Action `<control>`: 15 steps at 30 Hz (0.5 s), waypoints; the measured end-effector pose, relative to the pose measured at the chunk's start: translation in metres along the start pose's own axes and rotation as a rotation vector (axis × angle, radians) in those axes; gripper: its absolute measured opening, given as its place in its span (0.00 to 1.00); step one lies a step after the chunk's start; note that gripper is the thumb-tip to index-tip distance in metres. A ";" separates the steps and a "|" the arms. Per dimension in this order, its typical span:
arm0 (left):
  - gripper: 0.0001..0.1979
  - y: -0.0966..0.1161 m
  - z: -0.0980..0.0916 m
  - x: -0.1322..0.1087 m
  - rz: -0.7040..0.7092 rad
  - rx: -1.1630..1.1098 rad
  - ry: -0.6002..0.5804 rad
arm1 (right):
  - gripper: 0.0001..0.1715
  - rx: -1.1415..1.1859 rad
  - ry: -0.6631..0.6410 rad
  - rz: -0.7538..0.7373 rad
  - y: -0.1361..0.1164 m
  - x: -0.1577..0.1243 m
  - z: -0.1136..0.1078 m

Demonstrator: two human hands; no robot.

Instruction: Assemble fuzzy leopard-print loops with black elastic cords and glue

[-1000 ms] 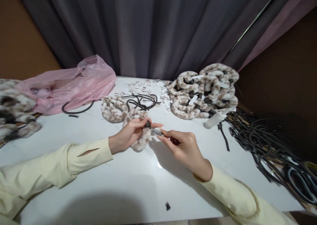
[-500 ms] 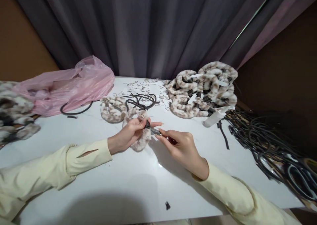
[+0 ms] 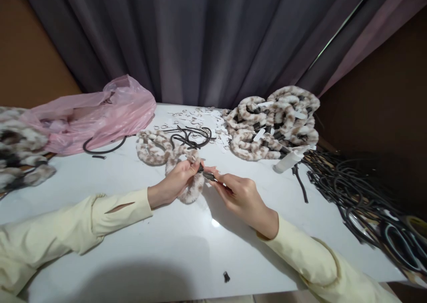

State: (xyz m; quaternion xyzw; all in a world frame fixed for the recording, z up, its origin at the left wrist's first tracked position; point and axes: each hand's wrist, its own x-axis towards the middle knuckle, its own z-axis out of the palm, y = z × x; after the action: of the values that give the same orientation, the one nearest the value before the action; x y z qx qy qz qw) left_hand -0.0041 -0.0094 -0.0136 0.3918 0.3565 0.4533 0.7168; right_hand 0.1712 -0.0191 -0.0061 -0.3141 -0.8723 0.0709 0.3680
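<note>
My left hand [image 3: 180, 178] is closed around a fluffy white-and-brown plush tube [image 3: 191, 192], its thumb beside the tube's dark, ribbed end [image 3: 200, 168]. From the right, my right hand [image 3: 245, 201] pinches a slim dark grey piece [image 3: 209, 176] between thumb and fingers. That piece meets the dark end; whether it is a tool or a strip I cannot tell. Another plush ring [image 3: 151, 147] lies just beyond my left hand. Behind the hands rests a loose bundle of black cords [image 3: 191, 136].
A pink plastic bag [image 3: 100, 114] and more plush [image 3: 20, 147] occupy the left. Small metal rings and clasps [image 3: 200, 115] are scattered at the back. To the right are piled plush loops [image 3: 273, 121], a translucent bottle [image 3: 288, 159] and tangled black cords [image 3: 350, 187]. A black scrap [image 3: 226, 276] lies near the front edge.
The dark grey piece and the fingers of my right hand have come slightly closer to the dark end in my left hand. The view has shifted slightly.
</note>
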 end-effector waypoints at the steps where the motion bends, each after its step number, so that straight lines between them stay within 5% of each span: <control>1: 0.16 -0.001 0.000 0.001 -0.012 -0.005 0.025 | 0.10 0.010 -0.004 0.009 0.000 0.001 -0.001; 15: 0.11 -0.001 -0.001 0.000 -0.026 -0.026 0.019 | 0.10 0.108 -0.038 0.159 -0.005 0.004 -0.012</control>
State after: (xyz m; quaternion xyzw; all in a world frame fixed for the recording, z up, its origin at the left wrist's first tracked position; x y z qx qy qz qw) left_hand -0.0047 -0.0090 -0.0155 0.3735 0.3624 0.4521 0.7244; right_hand 0.1744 -0.0220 0.0069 -0.3607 -0.8463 0.1529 0.3611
